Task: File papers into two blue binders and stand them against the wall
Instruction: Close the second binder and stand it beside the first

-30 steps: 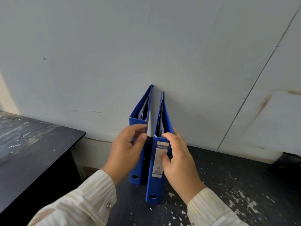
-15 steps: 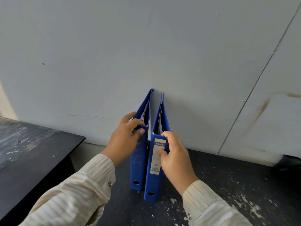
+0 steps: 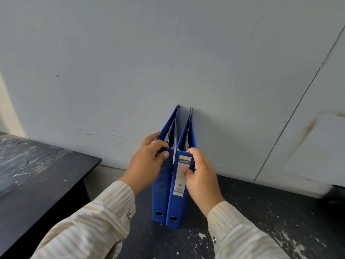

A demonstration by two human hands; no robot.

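Observation:
Two blue binders stand upright side by side on a dark tabletop (image 3: 252,212), their far edges against the pale wall (image 3: 168,53). The left binder (image 3: 160,195) has a plain spine; the right binder (image 3: 177,206) carries a beige spine label. White papers show inside both from above. My left hand (image 3: 147,165) grips the top of the left binder's spine, thumb across its front. My right hand (image 3: 199,174) grips the top of the right binder, thumb on the label. The spines touch each other.
A second dark table (image 3: 37,174) stands to the left, separated by a narrow gap. The tabletop under the binders is black with white paint flecks. A seam and brown stains mark the wall panel (image 3: 308,128) at right. A dark object (image 3: 336,195) sits at the far right edge.
Both hands pushed the binders together; the gap between the spines has closed and they stand level. My left hand shifted up onto the top of the left spine.

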